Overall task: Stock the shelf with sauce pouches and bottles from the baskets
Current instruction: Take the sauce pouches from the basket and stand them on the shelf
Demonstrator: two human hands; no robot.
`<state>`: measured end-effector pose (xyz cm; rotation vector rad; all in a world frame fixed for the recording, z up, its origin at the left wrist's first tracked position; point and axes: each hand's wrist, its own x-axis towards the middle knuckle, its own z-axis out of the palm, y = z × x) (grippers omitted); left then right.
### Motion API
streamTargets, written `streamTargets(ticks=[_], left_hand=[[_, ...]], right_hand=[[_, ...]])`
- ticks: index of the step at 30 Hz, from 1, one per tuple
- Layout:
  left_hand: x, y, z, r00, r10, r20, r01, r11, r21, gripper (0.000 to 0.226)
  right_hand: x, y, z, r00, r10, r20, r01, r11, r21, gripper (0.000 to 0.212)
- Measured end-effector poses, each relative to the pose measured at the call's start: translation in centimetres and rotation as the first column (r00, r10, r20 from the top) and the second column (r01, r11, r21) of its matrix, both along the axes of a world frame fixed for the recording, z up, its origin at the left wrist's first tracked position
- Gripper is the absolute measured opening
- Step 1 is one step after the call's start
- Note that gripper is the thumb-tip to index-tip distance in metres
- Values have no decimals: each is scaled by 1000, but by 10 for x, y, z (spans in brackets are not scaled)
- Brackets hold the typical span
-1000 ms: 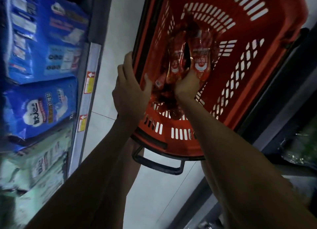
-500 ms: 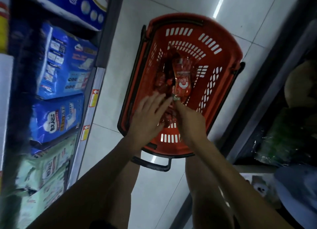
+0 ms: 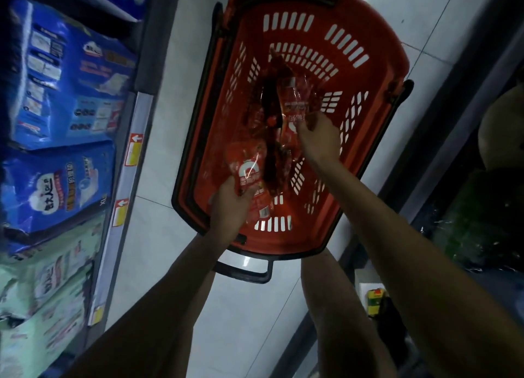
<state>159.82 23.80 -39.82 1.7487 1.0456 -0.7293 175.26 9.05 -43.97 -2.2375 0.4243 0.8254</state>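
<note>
Red basket point(image 3: 382, 37) sits on the tiled floor point(image 3: 158, 264) between two shelves, its black handle point(image 3: 243, 272) folded out toward the person. Both arms reach down into it.

Left hand point(image 3: 229, 204) is over the near left side of the basket, fingers and thumb curled round the lower end of a red sauce pouch point(image 3: 246, 170). The pouch is face up with its white logo showing, tilted away from the hand, and above the basket floor.

Right hand point(image 3: 317, 139) is further in, near the middle. Its fingertips pinch the near edge of a second red pouch point(image 3: 295, 105), which lies lengthwise toward the far end.

More red pouches point(image 3: 270, 128) lie heaped in a dark strip down the basket's middle, between the two hands. They are too dim to count, and whether any are bottles cannot be told.

The left shelf holds blue packs point(image 3: 71, 66) above and pale green packs point(image 3: 42, 292) lower down. Its edge strip point(image 3: 124, 185) carries yellow price tags point(image 3: 133, 153). The right side is dark and unclear, apart from a small yellow-green item point(image 3: 375, 304) beside the right forearm.
</note>
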Motion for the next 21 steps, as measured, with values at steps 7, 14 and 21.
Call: streamTargets(ticks=[7, 14, 21], left_hand=[[-2, 9, -11, 986, 165, -17, -165, 986, -15, 47], [3, 17, -15, 975, 221, -27, -221, 975, 15, 54], [5, 7, 12, 975, 222, -35, -221, 975, 19, 42]], right_hand=[[-10, 43, -94, 987, 160, -34, -161, 919, -361, 79], [-25, 54, -111, 946, 319, 60, -227, 782, -581, 67], [-28, 28, -96, 982, 183, 37, -166, 947, -275, 56]])
